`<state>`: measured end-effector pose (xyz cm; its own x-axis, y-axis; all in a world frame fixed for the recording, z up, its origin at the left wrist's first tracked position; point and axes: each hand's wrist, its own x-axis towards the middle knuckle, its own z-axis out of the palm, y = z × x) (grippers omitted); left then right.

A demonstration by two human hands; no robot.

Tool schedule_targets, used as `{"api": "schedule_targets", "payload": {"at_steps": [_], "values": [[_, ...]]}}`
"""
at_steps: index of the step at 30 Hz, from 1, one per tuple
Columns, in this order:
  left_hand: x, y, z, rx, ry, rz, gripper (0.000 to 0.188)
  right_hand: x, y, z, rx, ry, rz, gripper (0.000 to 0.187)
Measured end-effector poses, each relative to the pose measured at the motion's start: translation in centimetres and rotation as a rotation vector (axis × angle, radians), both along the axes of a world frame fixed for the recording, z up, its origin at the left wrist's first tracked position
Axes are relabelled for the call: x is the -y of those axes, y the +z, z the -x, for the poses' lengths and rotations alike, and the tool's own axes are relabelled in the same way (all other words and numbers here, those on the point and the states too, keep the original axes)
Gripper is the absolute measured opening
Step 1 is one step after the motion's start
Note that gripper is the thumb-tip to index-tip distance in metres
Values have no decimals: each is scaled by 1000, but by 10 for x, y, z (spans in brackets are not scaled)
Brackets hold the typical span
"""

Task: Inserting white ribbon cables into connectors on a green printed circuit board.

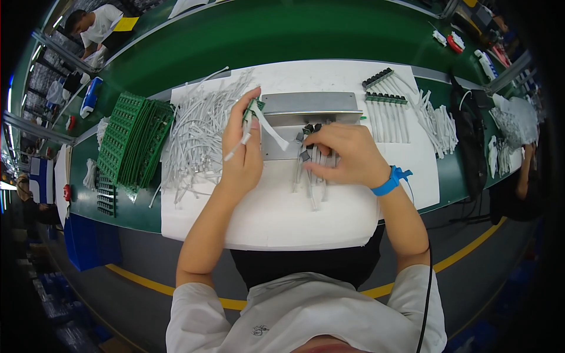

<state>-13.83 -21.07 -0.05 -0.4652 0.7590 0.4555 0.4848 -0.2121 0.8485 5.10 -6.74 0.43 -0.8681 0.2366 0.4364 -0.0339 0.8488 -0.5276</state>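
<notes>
My left hand (pixel 242 150) is closed around a small green circuit board (pixel 254 108), held upright at the left end of the metal fixture. White flat cables (pixel 272 130) hang from the board, one slanting down to the right with its end free. My right hand (pixel 351 154), with a blue strap (pixel 391 181) on its wrist, is bent over a small bunch of white cables with dark grey end pieces (pixel 305 156). Its thumb and forefinger close in on one of those end pieces; the other fingers partly hide the bunch. The grey metal fixture (pixel 306 103) lies just beyond both hands.
Loose white cables (pixel 197 135) are heaped on the white sheet (pixel 282 226) at left. Beyond them stand stacked green board panels (pixel 126 141). At right lie cables with black connector strips (pixel 385 98) and a further cable bundle (pixel 441 129). Another person (pixel 97 26) sits at far left.
</notes>
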Motion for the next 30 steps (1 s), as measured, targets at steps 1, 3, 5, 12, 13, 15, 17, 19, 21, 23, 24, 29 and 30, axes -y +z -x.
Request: {"api": "schedule_targets", "payload": {"at_steps": [1,3,5,12,13,15,17,19,21,23,24,29,30], "values": [[2,6,-5,178,12,77,43,1,-1,1,-1,2,0,26],[1,1,-1,85,-7,48,43,4,-6,4,-24,-28,-188,32],[1,-2,-2,-4,-30,20,43,6,-9,6,-27,-20,-184,32],[-3,-2,-10,-123,-28,-16,42,-3,-11,1,39,85,-18,31],[-2,-2,-9,-110,-32,0,42,-6,-8,-1,39,84,-16,31],[-2,-4,-9,-117,-35,3,43,-13,4,-6,6,15,229,32],[-2,-6,-9,-123,-35,3,44,-27,10,-16,7,-74,316,32],[-2,-9,-7,-185,-60,52,42,-41,15,-30,24,-133,279,31],[-1,-10,-7,-173,-85,78,38,-49,19,-40,73,-219,336,30],[-1,-9,-9,-160,-116,102,34,-57,13,-45,114,-323,331,28],[0,-6,-10,-39,-149,289,29,-57,11,-46,112,-325,330,28],[-1,-16,-16,258,-289,321,23,-42,4,-38,203,-319,175,25],[-1,-16,-15,258,-289,322,23,-39,3,-35,202,-319,176,25]]}}
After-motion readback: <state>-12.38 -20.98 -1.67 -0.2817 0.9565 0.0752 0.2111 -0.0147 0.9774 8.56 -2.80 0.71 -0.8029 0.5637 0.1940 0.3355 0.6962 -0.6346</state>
